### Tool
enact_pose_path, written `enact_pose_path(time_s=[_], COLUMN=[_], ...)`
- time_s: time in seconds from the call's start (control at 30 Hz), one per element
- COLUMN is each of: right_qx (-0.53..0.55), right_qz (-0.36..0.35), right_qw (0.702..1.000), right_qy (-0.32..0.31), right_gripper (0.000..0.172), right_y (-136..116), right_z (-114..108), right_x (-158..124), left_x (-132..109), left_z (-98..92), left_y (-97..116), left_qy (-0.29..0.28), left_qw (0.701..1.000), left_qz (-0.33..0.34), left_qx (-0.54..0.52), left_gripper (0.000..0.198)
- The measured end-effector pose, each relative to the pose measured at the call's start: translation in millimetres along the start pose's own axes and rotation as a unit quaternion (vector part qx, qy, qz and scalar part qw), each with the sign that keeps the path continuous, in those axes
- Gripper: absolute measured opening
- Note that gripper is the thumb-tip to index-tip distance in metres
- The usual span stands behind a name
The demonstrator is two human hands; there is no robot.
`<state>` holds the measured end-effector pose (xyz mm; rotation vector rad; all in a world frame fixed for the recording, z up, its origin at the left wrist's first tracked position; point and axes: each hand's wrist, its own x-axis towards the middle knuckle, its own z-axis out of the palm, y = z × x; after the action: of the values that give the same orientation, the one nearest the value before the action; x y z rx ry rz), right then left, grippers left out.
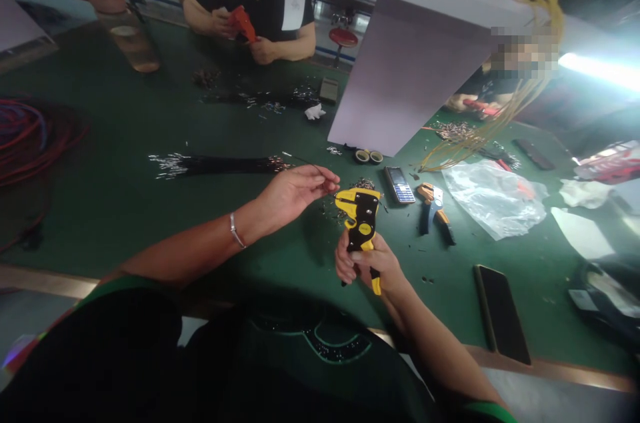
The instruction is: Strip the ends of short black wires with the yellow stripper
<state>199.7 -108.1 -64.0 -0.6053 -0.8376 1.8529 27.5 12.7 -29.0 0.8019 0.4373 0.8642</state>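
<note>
above the green table (120,123), the right hand (386,263) wraps closed round the handles of a yellow-and-black pistol-shaped wire stripper (363,219), apparently upright so its head faces the left hand (294,193), whose fingertips pinch a thin dark wire (304,161), seemingly to steady it. the stripper shows a yellow head and black body; a long bundle of black wires (225,165) lies to the left.

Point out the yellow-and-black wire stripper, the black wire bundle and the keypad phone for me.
Yellow-and-black wire stripper (364,224): head view, middle of its body.
Black wire bundle (225,165): head view, midway along its length.
Keypad phone (399,185): head view, middle of its front.
</note>
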Motion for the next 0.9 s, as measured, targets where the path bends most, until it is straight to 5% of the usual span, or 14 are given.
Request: enact_pose_path(time_s=[0.2,0.53,0.9], right_qx=[-0.031,-0.033,-0.025], right_qz=[-0.036,-0.03,-0.024], right_qw=[0.999,0.999,0.999], right_qy=[0.01,0.008,-0.014], right_gripper=[0.017,0.023,0.026], right_y=[-0.7,0.6,1.0], right_z=[-4.7,-3.3,-4.9], right_x=[0.7,1.0,1.6], left_x=[-0.8,-1.0,-4.1], left_z=[1.8,5.0,9.4], left_y=[-4.0,-5.7,-0.7], left_qy=[0.02,0.067,0.044], left_qw=[0.988,0.968,0.964], left_qz=[-0.07,0.017,0.035], left_qx=[0.138,0.243,0.26], left_gripper=[0.015,0.008,0.005])
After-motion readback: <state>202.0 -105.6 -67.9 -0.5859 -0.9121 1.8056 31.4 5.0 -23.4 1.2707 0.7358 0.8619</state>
